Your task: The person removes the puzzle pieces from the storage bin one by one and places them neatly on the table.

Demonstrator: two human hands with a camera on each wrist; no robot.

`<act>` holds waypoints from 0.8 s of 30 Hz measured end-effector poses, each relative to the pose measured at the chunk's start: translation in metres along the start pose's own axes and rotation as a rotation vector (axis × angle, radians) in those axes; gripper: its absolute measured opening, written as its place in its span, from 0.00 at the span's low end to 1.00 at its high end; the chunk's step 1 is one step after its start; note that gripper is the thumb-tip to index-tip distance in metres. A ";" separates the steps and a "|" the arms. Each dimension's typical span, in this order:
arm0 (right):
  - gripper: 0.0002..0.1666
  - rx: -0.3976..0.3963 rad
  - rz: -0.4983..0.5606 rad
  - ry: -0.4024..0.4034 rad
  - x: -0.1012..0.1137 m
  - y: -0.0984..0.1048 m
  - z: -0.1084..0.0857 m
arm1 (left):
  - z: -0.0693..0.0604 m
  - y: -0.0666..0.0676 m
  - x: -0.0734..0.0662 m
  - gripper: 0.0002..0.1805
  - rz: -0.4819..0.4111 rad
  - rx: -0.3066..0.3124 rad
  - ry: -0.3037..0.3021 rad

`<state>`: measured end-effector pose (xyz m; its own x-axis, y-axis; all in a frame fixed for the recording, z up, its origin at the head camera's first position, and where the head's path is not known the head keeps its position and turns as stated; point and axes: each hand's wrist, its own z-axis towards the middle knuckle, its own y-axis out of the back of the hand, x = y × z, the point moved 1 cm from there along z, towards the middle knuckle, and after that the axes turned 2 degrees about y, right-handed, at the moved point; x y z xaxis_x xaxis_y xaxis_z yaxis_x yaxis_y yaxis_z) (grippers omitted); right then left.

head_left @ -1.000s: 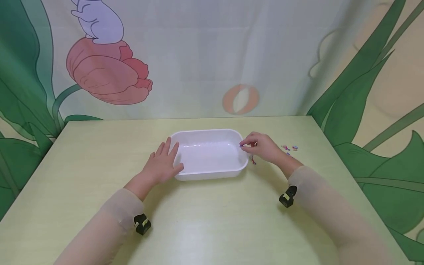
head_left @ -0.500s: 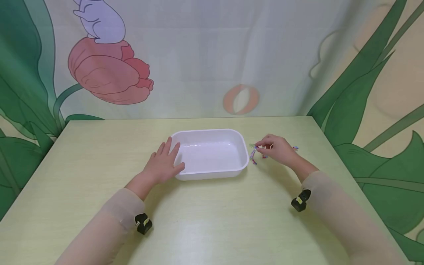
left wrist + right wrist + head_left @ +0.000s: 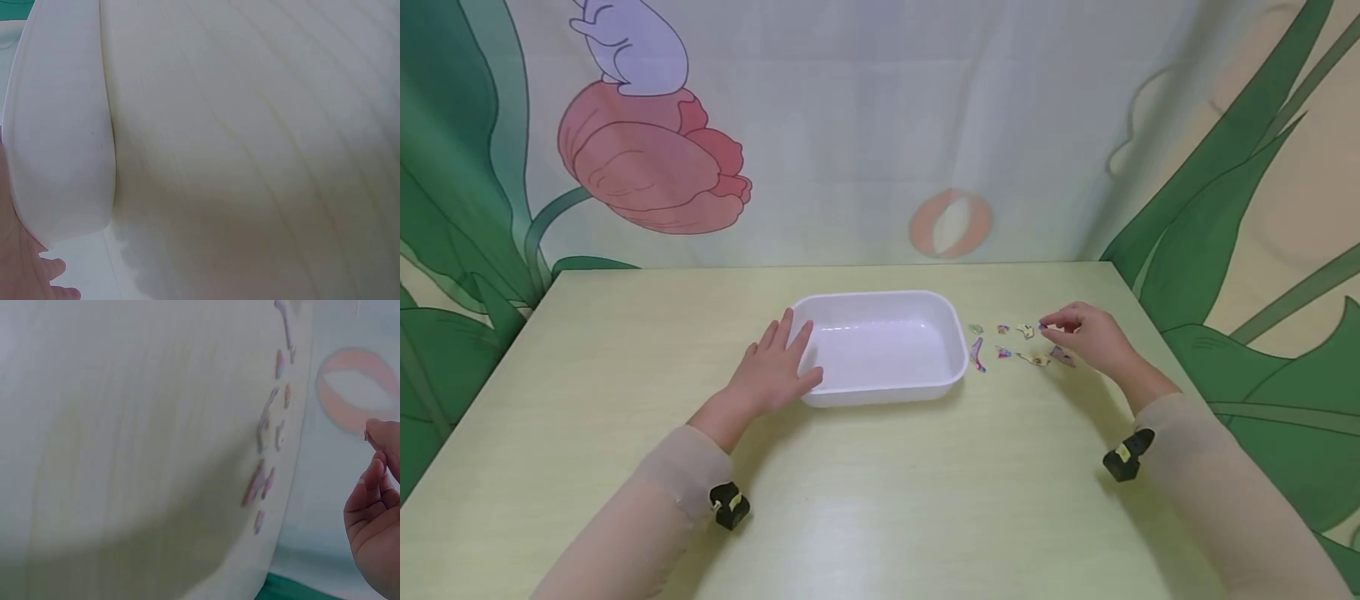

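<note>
A white rectangular tray (image 3: 880,396) stands on the table. My left hand (image 3: 775,371) rests at its left end with fingers spread, the fingertips over the rim. In the left wrist view, part of this hand (image 3: 22,262) shows beside the tray's wall (image 3: 59,137). My right hand (image 3: 1090,335) hovers to the right of the tray and pinches a tiny purple-blue piece (image 3: 1042,327) between thumb and index finger. Only a sliver of this piece (image 3: 366,435) shows in the right wrist view. Its exact kind is too small to tell.
Several small, shiny, multicoloured pieces lie right of the tray, among them a long curved one (image 3: 977,355), a gold one (image 3: 1036,359) and a dark purplish one (image 3: 1062,356). A printed curtain (image 3: 850,167) hangs behind the pale table (image 3: 880,500).
My right hand has moved right from the tray's right end, past the loose pieces, still pinching the tiny piece. My left hand keeps its place on the tray.
</note>
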<state>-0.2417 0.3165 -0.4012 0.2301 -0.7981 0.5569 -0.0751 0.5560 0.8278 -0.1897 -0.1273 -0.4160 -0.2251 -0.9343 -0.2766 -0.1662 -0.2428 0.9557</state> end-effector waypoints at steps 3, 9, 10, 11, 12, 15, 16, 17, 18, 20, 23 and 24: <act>0.16 0.006 0.005 -0.029 -0.012 0.000 -0.003 | 0.000 -0.001 0.002 0.42 0.005 0.006 0.002; 0.18 0.020 0.010 -0.096 -0.033 -0.001 -0.008 | 0.000 -0.002 0.004 0.42 0.008 0.015 0.008; 0.18 0.026 0.010 -0.109 -0.036 -0.001 -0.008 | 0.000 -0.002 0.004 0.42 0.007 0.014 0.008; 0.19 0.032 0.012 -0.120 -0.039 0.000 -0.009 | 0.000 -0.002 0.004 0.42 0.003 0.016 0.010; 0.19 0.037 0.011 -0.129 -0.042 0.000 -0.009 | 0.001 -0.002 0.004 0.43 0.001 0.017 0.009; 0.20 0.036 0.001 -0.143 -0.053 0.000 -0.010 | 0.000 -0.001 0.003 0.44 -0.004 0.015 0.007; 0.20 0.033 -0.007 -0.140 -0.056 0.000 -0.010 | 0.000 -0.001 0.003 0.44 -0.006 0.013 0.007; 0.20 0.031 -0.016 -0.136 -0.060 0.000 -0.011 | 0.000 0.000 0.003 0.44 -0.009 0.011 0.007; 0.20 0.030 -0.024 -0.136 -0.063 0.000 -0.012 | -0.001 0.000 0.002 0.44 -0.009 0.007 0.005; 0.19 0.037 -0.034 -0.145 -0.070 -0.001 -0.013 | -0.001 0.000 0.003 0.44 -0.009 0.005 0.005; 0.20 0.053 -0.043 -0.164 -0.079 -0.003 -0.013 | -0.001 0.000 0.004 0.45 -0.003 0.003 0.000; 0.20 0.054 -0.040 -0.175 -0.081 -0.003 -0.013 | 0.000 0.000 0.005 0.45 -0.001 0.003 0.000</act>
<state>-0.2472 0.3826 -0.4497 0.0623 -0.8502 0.5228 -0.1227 0.5133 0.8494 -0.1903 -0.1317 -0.4170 -0.2253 -0.9339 -0.2776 -0.1696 -0.2430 0.9551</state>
